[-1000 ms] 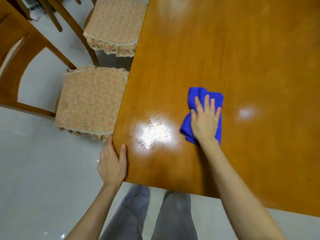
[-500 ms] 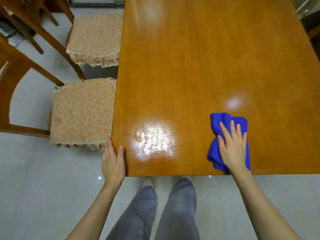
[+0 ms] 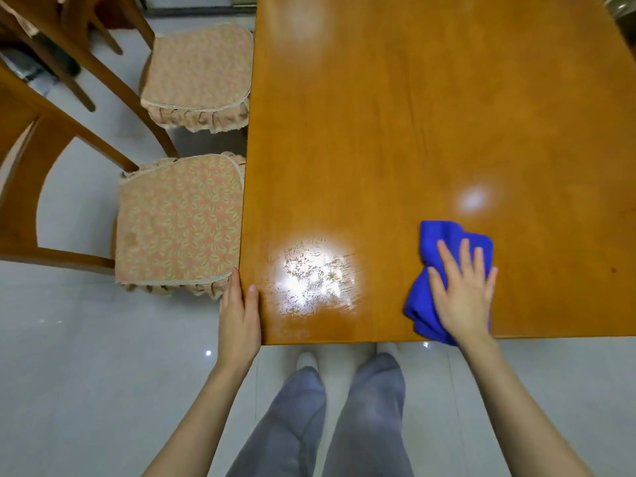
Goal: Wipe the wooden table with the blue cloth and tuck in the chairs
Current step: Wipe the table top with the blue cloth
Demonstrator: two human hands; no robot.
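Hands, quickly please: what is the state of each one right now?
Left hand: open, resting against the near corner of the wooden table, thumb on top.
Right hand: open, pressing flat on the blue cloth.

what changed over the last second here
The right hand slid the blue cloth, pressed flat, rightward along the wooden table toward its near edge. The left hand stayed on the table's near left corner; the near chair and far chair remain pulled out.

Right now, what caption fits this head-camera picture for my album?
Right hand presses a cloth on the table; left hand rests at its corner beside two chairs.
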